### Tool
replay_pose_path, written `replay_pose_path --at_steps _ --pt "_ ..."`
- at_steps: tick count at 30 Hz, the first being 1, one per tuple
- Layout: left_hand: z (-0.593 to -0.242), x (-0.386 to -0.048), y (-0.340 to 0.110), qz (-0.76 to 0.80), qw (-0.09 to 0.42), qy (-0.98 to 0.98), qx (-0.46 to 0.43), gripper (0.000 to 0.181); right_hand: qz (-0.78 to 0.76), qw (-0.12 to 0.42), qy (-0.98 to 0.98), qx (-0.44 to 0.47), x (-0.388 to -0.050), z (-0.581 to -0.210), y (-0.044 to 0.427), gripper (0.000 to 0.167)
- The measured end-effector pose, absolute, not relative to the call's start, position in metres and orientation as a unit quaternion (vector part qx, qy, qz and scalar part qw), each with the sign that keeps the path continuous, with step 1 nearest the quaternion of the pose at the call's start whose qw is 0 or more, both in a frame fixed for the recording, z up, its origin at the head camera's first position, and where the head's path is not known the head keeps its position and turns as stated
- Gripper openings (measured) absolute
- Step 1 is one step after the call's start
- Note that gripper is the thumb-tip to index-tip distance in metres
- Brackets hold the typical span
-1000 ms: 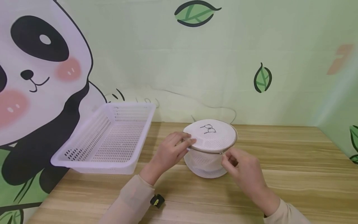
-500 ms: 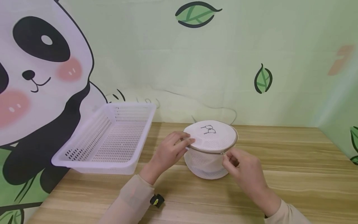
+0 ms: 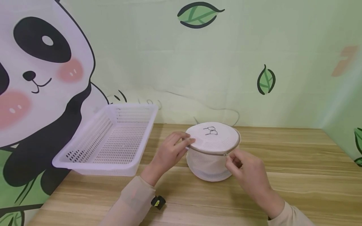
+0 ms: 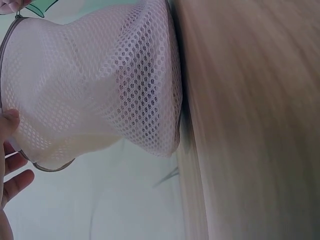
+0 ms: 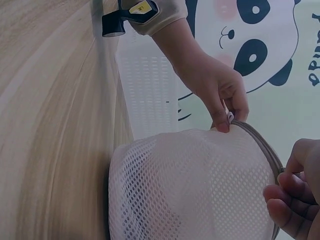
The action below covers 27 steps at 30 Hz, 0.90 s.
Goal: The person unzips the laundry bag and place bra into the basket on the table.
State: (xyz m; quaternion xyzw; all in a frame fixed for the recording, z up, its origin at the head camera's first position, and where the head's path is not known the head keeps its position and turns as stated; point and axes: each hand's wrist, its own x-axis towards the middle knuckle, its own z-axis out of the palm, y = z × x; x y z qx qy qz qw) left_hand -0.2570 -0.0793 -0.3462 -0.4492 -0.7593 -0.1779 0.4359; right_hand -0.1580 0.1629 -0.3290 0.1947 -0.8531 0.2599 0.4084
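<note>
A white cylindrical mesh laundry bag point(image 3: 209, 166) stands upright on the wooden table, its round lid point(image 3: 215, 141) printed with a small dark line drawing. A grey-brown zipper point(image 3: 207, 153) runs round the lid's edge. My left hand point(image 3: 168, 153) pinches the bag's rim on the left; in the right wrist view, its thumb and fingers meet at a small light tab point(image 5: 230, 117) by the zipper's end. With curled fingers, my right hand point(image 3: 250, 169) pinches the zipper pull at the front right of the rim. The pull itself is mostly hidden by the fingertips.
A white perforated plastic basket point(image 3: 110, 147) sits on the table to the left of the bag. A small black device point(image 3: 158, 202) is worn at the left sleeve. Behind the table point(image 3: 305, 194) rises a green backdrop point(image 3: 158, 59) with a panda and leaves.
My left hand has drawn back slightly to the left along the rim. The right hand has barely moved, and the bag stays in place.
</note>
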Motion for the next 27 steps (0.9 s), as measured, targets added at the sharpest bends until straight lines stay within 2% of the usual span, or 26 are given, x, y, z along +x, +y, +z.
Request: replay_pose_path --at_steps 13,27 --pt "-0.3449 -0.2586 -0.0805 -0.167 0.443 -0.763 -0.441 0.027 0.267 0.398 -0.855 0.197 -0.1590 -0.3296 0.1605 0.021" --pt "-0.3448 -0.2565 -0.0789 -0.148 0.414 -0.792 -0.424 0.036 0.276 0.384 -0.860 0.193 -0.1592 -0.3338 0.1577 0.018"
